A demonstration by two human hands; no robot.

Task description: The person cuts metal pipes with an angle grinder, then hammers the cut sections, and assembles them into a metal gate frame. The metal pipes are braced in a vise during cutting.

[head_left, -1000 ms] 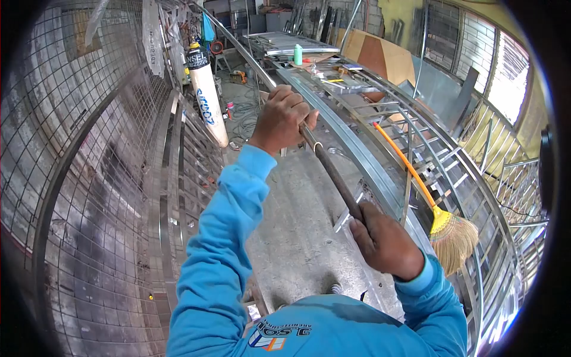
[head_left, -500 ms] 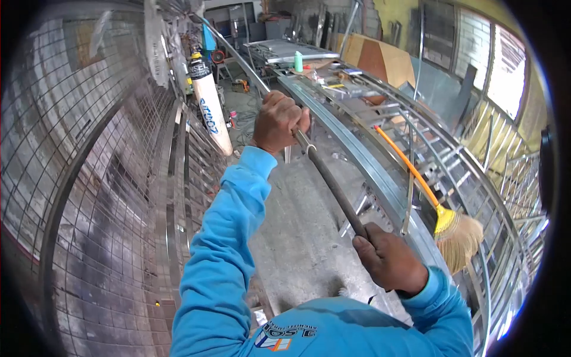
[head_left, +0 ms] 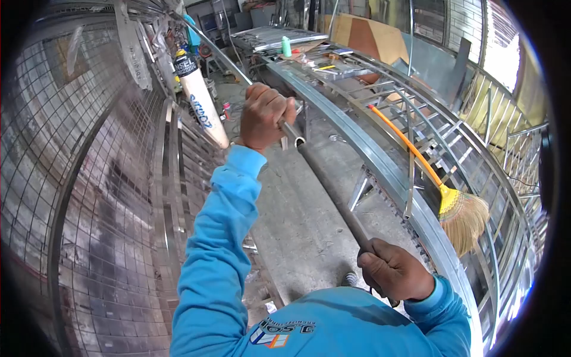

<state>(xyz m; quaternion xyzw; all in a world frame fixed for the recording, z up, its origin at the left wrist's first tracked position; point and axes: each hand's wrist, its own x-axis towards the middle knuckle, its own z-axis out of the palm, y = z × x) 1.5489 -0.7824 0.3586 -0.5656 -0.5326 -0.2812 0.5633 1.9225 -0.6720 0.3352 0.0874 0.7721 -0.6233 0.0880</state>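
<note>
My left hand [head_left: 266,117] is closed round a long shiny metal pipe [head_left: 223,56], which runs away to the upper left. The pipe's round open end shows just below that fist. My right hand [head_left: 397,271], low in front of my body, grips the near end of a dark grey tube [head_left: 334,196]. This tube slants up toward the pipe, and its far end overlaps the pipe's open end in this view. Both are held over the concrete floor, roughly in line with each other.
Wire mesh panels [head_left: 113,196] line the left side, near a white cylinder [head_left: 201,101] with blue writing. On the right, a long metal channel [head_left: 357,143] edges a bench of metal frames, where a broom [head_left: 461,217] with an orange handle lies. A green bottle [head_left: 286,46] stands farther back.
Both hands and the view have shifted slightly. The pipe's open end now shows as a ring at the dark tube's far end; earlier a pale ring encircled the joint there.
</note>
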